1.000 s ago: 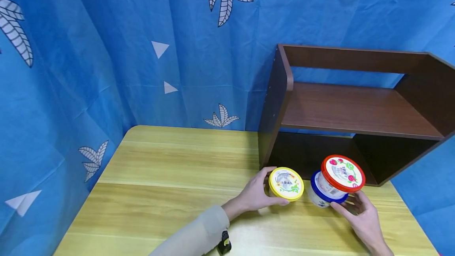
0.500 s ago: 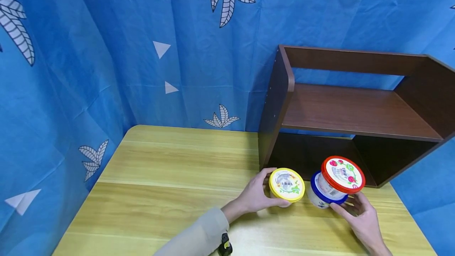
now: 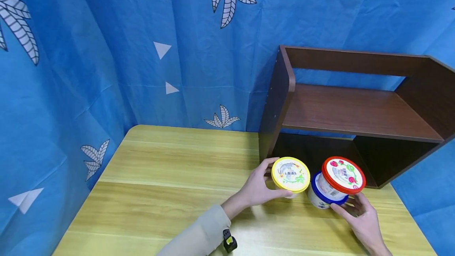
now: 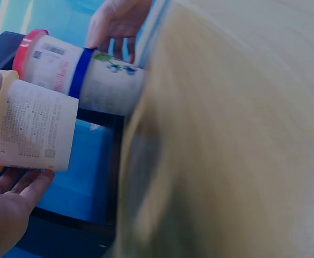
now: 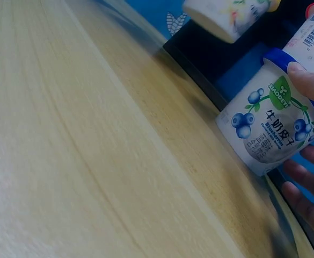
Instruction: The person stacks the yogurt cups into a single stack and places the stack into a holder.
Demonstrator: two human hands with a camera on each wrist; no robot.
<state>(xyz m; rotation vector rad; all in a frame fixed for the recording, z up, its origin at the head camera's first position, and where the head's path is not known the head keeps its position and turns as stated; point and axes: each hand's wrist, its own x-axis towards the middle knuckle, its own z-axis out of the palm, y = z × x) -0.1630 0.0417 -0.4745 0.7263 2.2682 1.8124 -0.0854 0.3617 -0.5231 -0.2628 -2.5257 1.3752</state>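
Note:
My left hand (image 3: 261,187) grips a white tub with a yellow lid (image 3: 290,174) by its sides, thumb in front and fingers behind. In the left wrist view, the base of that tub is raised above the tabletop. To its right, a blue-lidded tub (image 5: 269,121) printed with blueberries stands on the table. A red-lidded tub (image 3: 343,174) with strawberries on its lid is stacked upright on the blue lid. My right hand (image 3: 364,220) holds the blue-lidded tub, its thumb at the blue rim and its fingers round the far side.
Behind the tubs stands a dark brown two-level shelf (image 3: 359,110), its lower compartment facing me. The light wooden table (image 3: 160,169) stretches away to the left. A blue curtain (image 3: 142,50) with leaf prints hangs behind. A dark band with a yellow patch (image 3: 229,241) sits by the left sleeve.
My left hand has raised the yellow-lidded tub off the table, up toward the height of the red lid. The right hand and the two stacked tubs have stayed in place.

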